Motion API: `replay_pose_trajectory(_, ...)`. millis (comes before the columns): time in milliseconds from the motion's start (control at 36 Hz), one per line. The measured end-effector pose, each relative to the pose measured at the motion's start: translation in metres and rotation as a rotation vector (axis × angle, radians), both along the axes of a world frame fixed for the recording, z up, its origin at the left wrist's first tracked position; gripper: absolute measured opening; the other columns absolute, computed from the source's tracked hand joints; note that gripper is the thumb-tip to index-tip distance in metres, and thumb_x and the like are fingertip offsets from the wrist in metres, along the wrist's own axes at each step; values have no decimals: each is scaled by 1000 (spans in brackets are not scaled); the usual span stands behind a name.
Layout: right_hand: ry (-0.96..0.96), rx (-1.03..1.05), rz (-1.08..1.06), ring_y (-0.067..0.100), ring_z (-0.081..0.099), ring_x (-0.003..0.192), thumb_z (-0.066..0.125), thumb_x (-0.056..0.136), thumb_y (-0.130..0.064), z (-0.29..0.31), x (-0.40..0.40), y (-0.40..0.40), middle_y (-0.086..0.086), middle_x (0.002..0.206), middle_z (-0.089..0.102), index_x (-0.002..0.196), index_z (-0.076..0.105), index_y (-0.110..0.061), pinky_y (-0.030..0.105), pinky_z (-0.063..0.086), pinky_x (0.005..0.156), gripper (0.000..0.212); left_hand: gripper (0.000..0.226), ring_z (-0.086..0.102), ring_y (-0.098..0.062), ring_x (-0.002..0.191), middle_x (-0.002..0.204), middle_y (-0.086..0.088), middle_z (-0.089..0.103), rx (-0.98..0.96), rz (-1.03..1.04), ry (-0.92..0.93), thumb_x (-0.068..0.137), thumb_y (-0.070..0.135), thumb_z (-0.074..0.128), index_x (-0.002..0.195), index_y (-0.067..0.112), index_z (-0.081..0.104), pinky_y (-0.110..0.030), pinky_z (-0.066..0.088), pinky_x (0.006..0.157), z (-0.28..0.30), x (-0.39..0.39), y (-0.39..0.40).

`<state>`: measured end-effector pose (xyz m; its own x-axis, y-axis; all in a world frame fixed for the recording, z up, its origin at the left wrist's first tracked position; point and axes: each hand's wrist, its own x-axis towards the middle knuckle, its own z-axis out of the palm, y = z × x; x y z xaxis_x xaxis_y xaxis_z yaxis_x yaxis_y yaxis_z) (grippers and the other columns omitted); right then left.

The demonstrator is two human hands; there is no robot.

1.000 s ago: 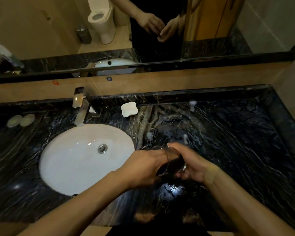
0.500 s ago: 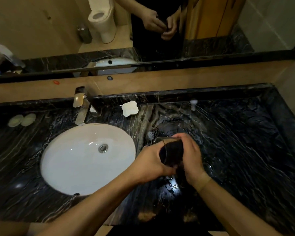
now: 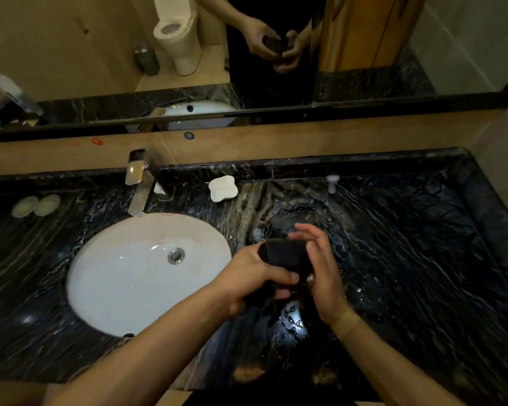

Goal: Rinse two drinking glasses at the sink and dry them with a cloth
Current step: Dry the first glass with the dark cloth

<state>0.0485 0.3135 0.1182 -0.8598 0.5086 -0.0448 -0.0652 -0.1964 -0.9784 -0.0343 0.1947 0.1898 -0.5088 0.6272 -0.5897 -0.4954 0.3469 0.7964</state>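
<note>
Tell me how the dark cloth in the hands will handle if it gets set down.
The dark cloth is probably floppy: it wraps whatever the left hand grips. It seems light, held by one hand while the right hand stays open beside it. It should slump, not roll, on the wet-looking marble counter.
</note>
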Motion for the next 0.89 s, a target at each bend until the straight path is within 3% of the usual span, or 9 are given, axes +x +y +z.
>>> replay_pose_trajectory(111,-32,176,-160,1,62,91,42,96,-41,6,-4,-2,-8,100,67,102,65,-24,12,48,75,29,47,72,-20,77,92,-10,74,6,18,26,70,-14,76,108,13,71,-32,59,61,2,7,5)
replay_pose_trajectory(222,-273,-66,-179,15,64,81,48,98,-27,16,-13,4,-5,81,69,79,69,-24,26,51,64,28,74,71,-11,95,105,7,75,-94,-171,457,55,13,85,124,33,64,-39,57,90,-9,11,2)
replay_pose_trajectory(333,-650,-383,123,17,59,57,55,96,-40,27,-11,18,0,59,62,82,66,-19,22,42,44,27,72,64,-9,110,129,18,62,-251,-581,990,66,61,48,137,54,40,-33,55,89,-5,15,-1)
replay_pose_trajectory(444,-766,-504,322,21,67,62,53,95,-49,21,-10,24,7,72,70,94,71,-15,33,56,57,39,64,60,-18,117,144,16,49,-298,-877,1268,84,40,53,143,50,32,-38,56,84,-8,6,-10)
replay_pose_trajectory(528,-676,-487,403,23,68,61,44,95,-63,21,-4,24,10,84,74,106,72,-16,25,51,44,56,66,65,-6,102,123,11,67,-202,-665,972,76,16,75,134,38,52,-25,54,83,-8,1,-12)
replay_pose_trajectory(611,-464,-437,285,24,68,78,38,98,-58,21,1,12,12,105,73,116,67,-20,31,54,50,51,48,71,-14,76,94,-8,75,-121,-213,247,71,-13,73,109,16,70,-24,55,62,5,-3,-9)
replay_pose_trajectory(694,-237,-215,69,18,68,102,49,94,-57,9,0,-6,-6,114,68,117,63,-30,42,60,70,38,44,72,-34,93,102,-23,72,-35,49,-195,73,-24,63,107,4,69,-32,61,60,8,-6,-6)
replay_pose_trajectory(778,-114,70,-52,3,65,93,46,87,-57,5,-1,-11,-19,100,68,109,63,-26,19,53,76,41,46,71,-37,96,103,-22,72,-26,52,-211,74,-22,65,113,3,67,-34,61,63,9,-4,-6)
replay_pose_trajectory(889,-344,-49,-95,17,65,79,43,101,-41,14,-10,-4,1,86,70,92,69,-17,26,50,56,36,54,71,-27,80,94,-21,74,-39,-64,44,68,-20,70,115,7,66,-35,58,67,10,8,-6)
